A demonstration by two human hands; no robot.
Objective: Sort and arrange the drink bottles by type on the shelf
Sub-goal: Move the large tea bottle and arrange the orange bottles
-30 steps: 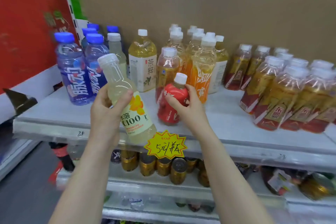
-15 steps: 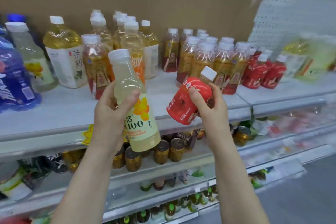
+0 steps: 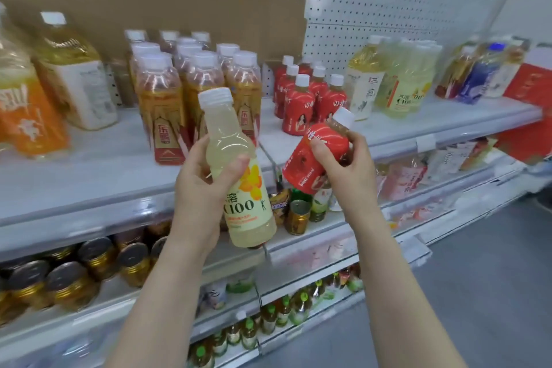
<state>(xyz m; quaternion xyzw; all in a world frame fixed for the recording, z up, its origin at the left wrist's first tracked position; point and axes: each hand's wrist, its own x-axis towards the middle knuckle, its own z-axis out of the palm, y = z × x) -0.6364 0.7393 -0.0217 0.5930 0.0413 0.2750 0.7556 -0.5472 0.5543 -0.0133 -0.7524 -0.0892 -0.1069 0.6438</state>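
Before the shelf (image 3: 463, 131), red bottle (image 3: 304, 164) aslant in right hand (image 3: 343, 164), cap (image 3: 343, 116) up-right

Left arm: bare forearm rises from the bottom edge, leaning slightly right toward the wrist.
Left hand (image 3: 203, 185): fingers wrapped behind the pale yellow bottle (image 3: 239, 176), thumb across its front; bottle near upright.
Right arm: bare forearm rises from the lower right, leaning left.
Right hand (image 3: 346, 164): thumb on the front of the red bottle (image 3: 316, 155), fingers curled round its far side; bottle tipped, cap up-right.
Hands: about level, near each other, apart.
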